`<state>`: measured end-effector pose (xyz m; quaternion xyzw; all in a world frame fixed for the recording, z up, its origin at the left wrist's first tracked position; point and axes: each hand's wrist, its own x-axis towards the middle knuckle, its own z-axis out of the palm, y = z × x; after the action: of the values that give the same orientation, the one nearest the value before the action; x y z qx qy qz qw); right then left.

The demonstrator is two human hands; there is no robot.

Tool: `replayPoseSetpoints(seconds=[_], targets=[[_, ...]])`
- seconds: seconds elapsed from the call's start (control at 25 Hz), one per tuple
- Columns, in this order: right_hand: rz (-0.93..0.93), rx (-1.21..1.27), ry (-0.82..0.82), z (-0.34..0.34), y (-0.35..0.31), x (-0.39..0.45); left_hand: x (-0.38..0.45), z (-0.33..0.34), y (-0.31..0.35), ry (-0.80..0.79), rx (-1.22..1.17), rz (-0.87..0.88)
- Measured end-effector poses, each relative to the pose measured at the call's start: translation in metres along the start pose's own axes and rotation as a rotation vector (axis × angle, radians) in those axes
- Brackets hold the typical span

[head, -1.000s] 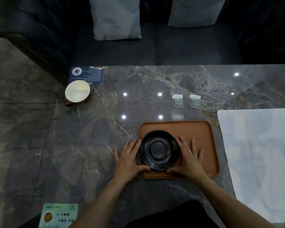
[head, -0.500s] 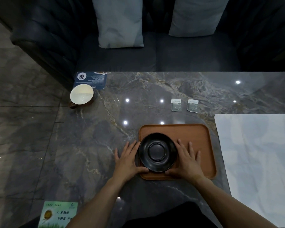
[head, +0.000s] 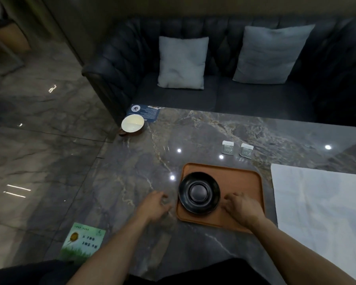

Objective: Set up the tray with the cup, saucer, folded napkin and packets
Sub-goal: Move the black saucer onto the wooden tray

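Note:
A black saucer (head: 199, 192) lies on the left part of the brown tray (head: 240, 182). My left hand (head: 154, 205) hovers over the marble table left of the tray, fingers loosely curled, holding nothing. My right hand (head: 242, 208) is over the tray just right of the saucer, fingers loosely curled and empty. A cup (head: 132, 124) with a white inside stands at the table's far left corner. Two small packets (head: 228, 147) (head: 246, 150) lie beyond the tray. A white napkin (head: 321, 204) is spread flat to the right.
The marble table (head: 193, 136) carries a blue card (head: 146, 113) behind the cup and a green card (head: 83, 241) near its front left edge. A dark sofa (head: 224, 93) with two grey cushions stands beyond the table. Polished floor lies to the left.
Both hands have let go of the saucer and drawn back from it, fingers now loosely curled. The camera view has tilted up and shifted left.

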<state>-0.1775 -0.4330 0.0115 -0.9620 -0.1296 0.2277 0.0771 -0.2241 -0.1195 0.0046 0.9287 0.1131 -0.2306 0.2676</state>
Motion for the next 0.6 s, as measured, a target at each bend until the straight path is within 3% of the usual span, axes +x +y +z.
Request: replayPoseSetpoints(seconds=[0.24, 0.6], targets=[[-0.129, -0.082, -0.026, -0.026, -0.023, 0.008, -0.013, -0.047, -0.018, -0.080, 0.063, 0.052], [-0.194, -0.061, -0.046, -0.052, -0.110, 0.075, 0.012, -0.129, -0.094, -0.029, 0.082, 0.035]])
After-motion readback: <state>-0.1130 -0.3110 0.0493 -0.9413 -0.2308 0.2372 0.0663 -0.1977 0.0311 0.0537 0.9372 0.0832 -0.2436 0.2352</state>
